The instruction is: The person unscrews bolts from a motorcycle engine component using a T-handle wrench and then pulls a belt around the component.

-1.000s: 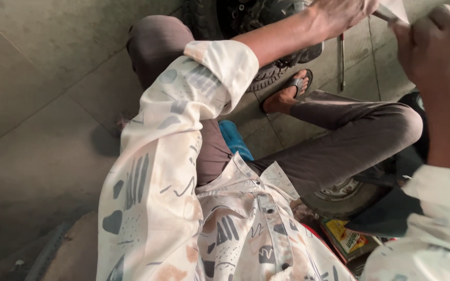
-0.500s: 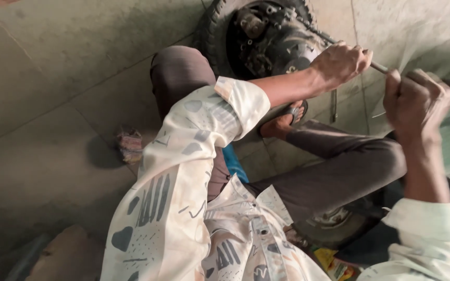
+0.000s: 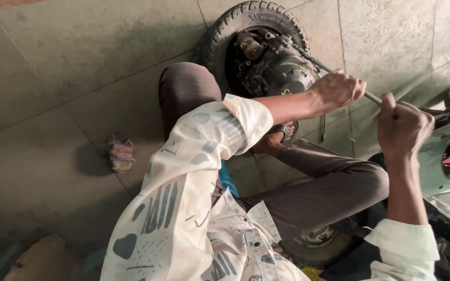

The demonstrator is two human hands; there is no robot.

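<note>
Thin metal rod (image 3: 375,97) held across the knees, running up to the hub of a small tyred wheel (image 3: 259,52) on the tiled floor (image 3: 69,78). Left hand (image 3: 337,89) clenched round it; right hand (image 3: 403,126) likewise clenched. Crumpled rag (image 3: 120,152) lying well left. Yellow packet (image 3: 312,272) partly hidden at bottom edge.

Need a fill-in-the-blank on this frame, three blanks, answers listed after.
1. Both the left hand and the right hand grip a thin metal ____.
2. The black rubber tyre stands on a floor of grey ____.
3. The crumpled dirty rag lies on the floor, touched by ____ hand.

Missing words: rod; tiles; neither
</note>
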